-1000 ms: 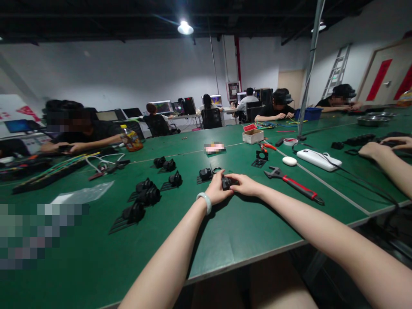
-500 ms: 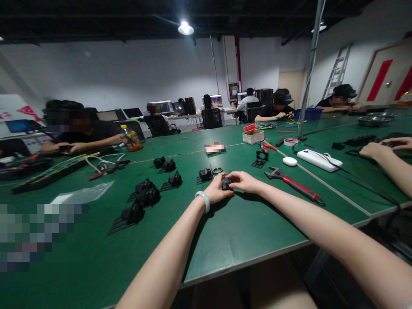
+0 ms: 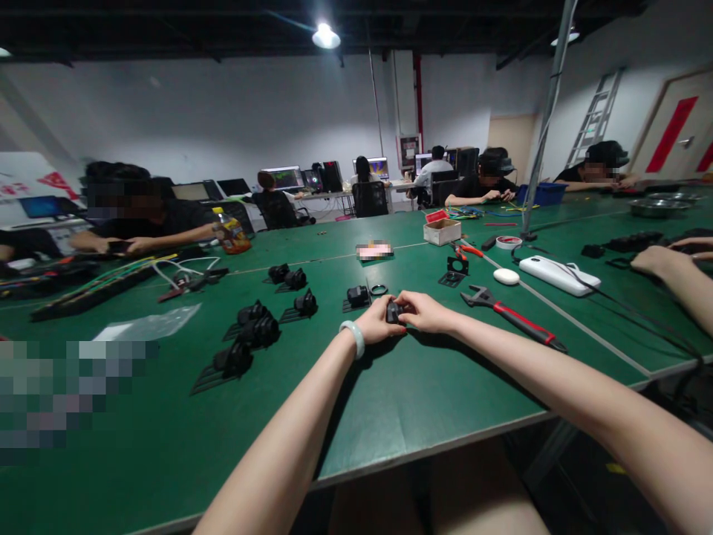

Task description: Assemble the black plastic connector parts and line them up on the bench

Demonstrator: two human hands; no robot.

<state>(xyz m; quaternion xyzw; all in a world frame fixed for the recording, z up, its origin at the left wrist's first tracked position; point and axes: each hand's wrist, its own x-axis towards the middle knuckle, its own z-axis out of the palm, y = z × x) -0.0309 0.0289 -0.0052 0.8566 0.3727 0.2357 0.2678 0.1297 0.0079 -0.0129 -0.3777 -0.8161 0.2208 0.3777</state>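
Observation:
Between my two hands is a small black plastic fitting (image 3: 395, 313), held just above the green table (image 3: 384, 416). My left hand (image 3: 376, 321), with a pale bangle on its wrist, grips the fitting from the left. From the right, the fingers of my right hand (image 3: 424, 311) close on it too. Much of the fitting is hidden by fingers. Just beyond lie a black ring (image 3: 379, 290) and a black fitting on a slotted plate (image 3: 356, 296). Several similar black assemblies (image 3: 258, 331) stand to the left. A bare black bracket (image 3: 457, 265) stands to the right.
An adjustable wrench (image 3: 518, 321) with red-black handle lies right of my hands. Beyond it are a white oval object (image 3: 506, 277), a white power bank-like block (image 3: 560, 275) with a cable, and a small box (image 3: 443, 232). A metal pole (image 3: 543, 126) rises behind. Co-workers' hands (image 3: 654, 260) are at right.
The view has shifted slightly, so the scene sits a little to the right and higher on the table. Both hands stay on the black fitting, with hardly any visible finger movement.

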